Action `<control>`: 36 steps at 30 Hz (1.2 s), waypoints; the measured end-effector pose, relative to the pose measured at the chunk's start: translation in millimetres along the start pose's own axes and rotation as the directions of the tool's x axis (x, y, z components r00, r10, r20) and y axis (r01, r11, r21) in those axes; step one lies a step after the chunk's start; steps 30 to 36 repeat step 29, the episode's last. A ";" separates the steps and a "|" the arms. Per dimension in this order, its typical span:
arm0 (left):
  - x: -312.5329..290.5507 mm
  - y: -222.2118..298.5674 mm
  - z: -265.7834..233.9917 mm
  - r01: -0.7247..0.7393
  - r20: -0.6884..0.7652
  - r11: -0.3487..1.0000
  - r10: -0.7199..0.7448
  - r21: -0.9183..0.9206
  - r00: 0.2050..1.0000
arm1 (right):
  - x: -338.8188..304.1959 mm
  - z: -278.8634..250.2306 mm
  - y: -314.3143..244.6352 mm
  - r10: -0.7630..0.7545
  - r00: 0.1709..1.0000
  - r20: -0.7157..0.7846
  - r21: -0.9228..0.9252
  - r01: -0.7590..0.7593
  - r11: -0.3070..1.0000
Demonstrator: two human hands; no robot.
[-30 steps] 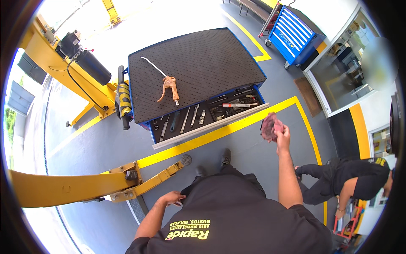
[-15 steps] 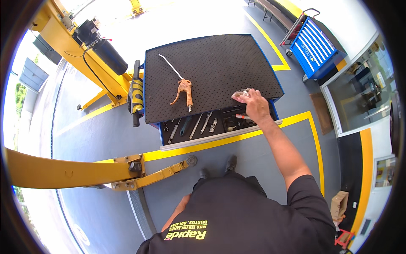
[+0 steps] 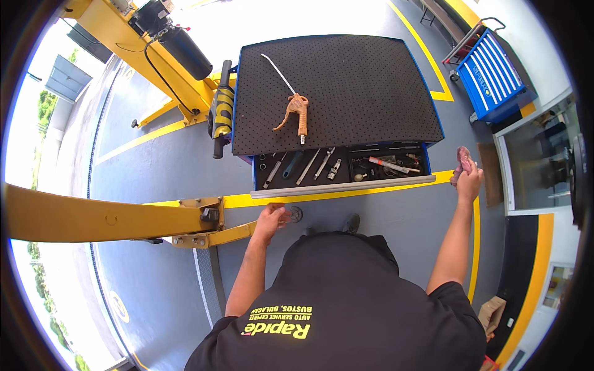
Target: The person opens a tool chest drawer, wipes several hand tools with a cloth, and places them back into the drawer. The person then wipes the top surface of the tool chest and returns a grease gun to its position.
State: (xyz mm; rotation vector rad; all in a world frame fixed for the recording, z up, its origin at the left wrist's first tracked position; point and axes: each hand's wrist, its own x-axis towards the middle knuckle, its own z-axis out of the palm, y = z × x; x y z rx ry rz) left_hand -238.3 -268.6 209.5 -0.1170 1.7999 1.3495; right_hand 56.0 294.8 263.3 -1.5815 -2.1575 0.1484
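Note:
My right hand [image 3: 470,179] is closed on a crumpled pinkish rag [image 3: 462,159], held out in the air to the right of the tool cabinet. My left hand [image 3: 271,222] is empty, its fingers loosely bent and apart, just in front of the open drawer [image 3: 346,185]. An orange air blow gun [image 3: 299,111] with a long thin silver nozzle lies on the cabinet's black perforated top mat [image 3: 365,86]. In the drawer lie several ratchets and extension bars, a universal joint [image 3: 334,169], and a bin with a red-and-white tube [image 3: 393,164] among small parts.
A yellow lift arm [image 3: 111,216] reaches in from the left, its end close to my left hand. Behind it stands the yellow lift post [image 3: 145,68]. A blue drawer trolley [image 3: 490,73] stands at the far right near a glass window [image 3: 544,151].
My right hand has moved off the cabinet top, out to the right, with the rag. My left hand has come up from beside my body to the drawer's front. My view has shifted.

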 end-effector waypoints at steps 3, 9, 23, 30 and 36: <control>9.0 22.8 15.3 -0.013 -0.065 0.987 0.003 -0.162 0.998 | -84.2 -10.2 -14.8 -0.022 0.996 0.092 0.017 0.021 1.000; 52.6 39.9 17.7 0.083 0.046 0.899 -0.070 -0.430 0.996 | -237.6 72.5 135.5 0.219 0.938 0.268 0.034 -0.236 0.971; 137.2 53.8 47.3 -0.226 0.148 0.969 0.210 0.097 0.966 | -458.4 -27.5 204.4 0.714 0.486 0.504 -0.018 -0.821 0.571; 140.8 -49.7 126.3 -0.068 0.388 0.756 -0.255 0.651 0.886 | -428.0 -104.2 152.2 0.705 0.594 0.387 0.102 -0.787 0.608; 140.8 -49.7 126.3 -0.068 0.388 0.756 -0.255 0.651 0.886 | -428.0 -104.2 152.2 0.705 0.594 0.387 0.102 -0.787 0.608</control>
